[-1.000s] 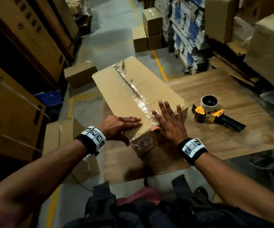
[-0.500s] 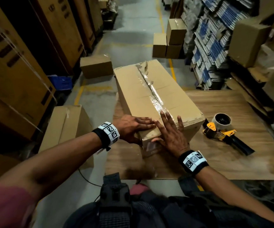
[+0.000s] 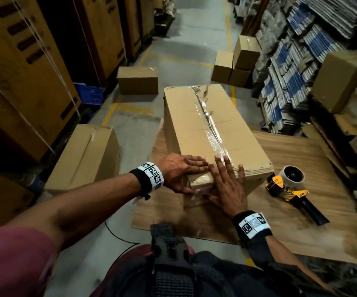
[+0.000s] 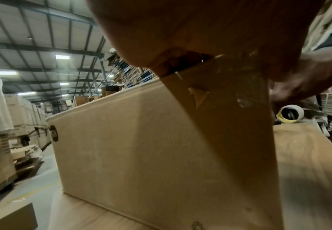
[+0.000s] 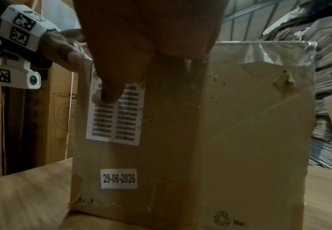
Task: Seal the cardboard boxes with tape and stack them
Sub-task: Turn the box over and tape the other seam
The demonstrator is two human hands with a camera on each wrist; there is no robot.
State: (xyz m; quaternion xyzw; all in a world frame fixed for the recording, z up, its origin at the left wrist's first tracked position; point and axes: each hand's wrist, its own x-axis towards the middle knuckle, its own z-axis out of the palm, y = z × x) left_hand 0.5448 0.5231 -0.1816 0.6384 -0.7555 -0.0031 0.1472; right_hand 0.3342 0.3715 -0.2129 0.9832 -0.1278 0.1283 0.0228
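A long cardboard box (image 3: pixel 203 125) lies on a wooden table (image 3: pixel 302 159), with clear tape (image 3: pixel 210 125) along its top seam. My left hand (image 3: pixel 179 168) lies flat on the near top corner, fingers straight. My right hand (image 3: pixel 226 181) presses flat over the near top edge and down the end face, on the tape. In the right wrist view its thumb (image 5: pixel 110 87) touches the white label on the end face (image 5: pixel 200 140). The left wrist view shows the box's long side (image 4: pixel 141 147). A yellow-and-black tape dispenser (image 3: pixel 289 187) rests on the table to the right.
A sealed cardboard box (image 3: pixel 83 157) stands on the floor to the left, another box (image 3: pixel 137 80) further back. Small stacked boxes (image 3: pixel 235 63) stand in the aisle. Tall cartons (image 3: pixel 23 67) line the left; piles of flat printed stock (image 3: pixel 297 61) fill the right.
My view has swung up and left, so the box now points straight away. Both hands stay pressed on its near end; the right hand has slid slightly further over the taped edge.
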